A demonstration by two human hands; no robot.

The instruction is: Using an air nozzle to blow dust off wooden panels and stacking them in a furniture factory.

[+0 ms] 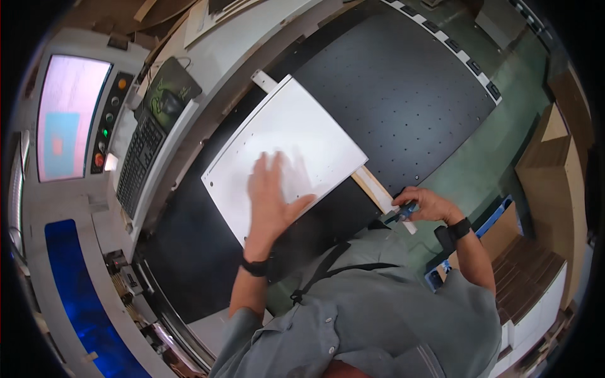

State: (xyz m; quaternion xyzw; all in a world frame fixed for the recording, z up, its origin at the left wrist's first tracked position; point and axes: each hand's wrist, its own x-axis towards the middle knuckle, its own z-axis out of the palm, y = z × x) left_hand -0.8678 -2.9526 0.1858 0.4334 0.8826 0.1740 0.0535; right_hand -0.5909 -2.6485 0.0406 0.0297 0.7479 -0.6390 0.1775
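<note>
My left hand [270, 205] is spread flat, fingers apart, over a white panel [309, 120]; its fingertips are slightly smeared by motion. Small holes dot the panel's face, with a larger one near its left corner. Under the panel runs a narrow strip [376, 189], poking out at the far left and at the near right. Beside the strip's near end, my right hand [428, 206] is closed around a small blue and black tool [403, 213], whose exact kind I cannot make out. Both lie over a black work table [403, 94] with a grid of small holes.
To the left stand a machine screen [70, 120], a button panel [110, 123], a keyboard [140, 162] and a mouse [169, 102]. A white machine beam [233, 50] borders the table's far left side. Brown boards [526, 271] are stacked at the right, above green floor.
</note>
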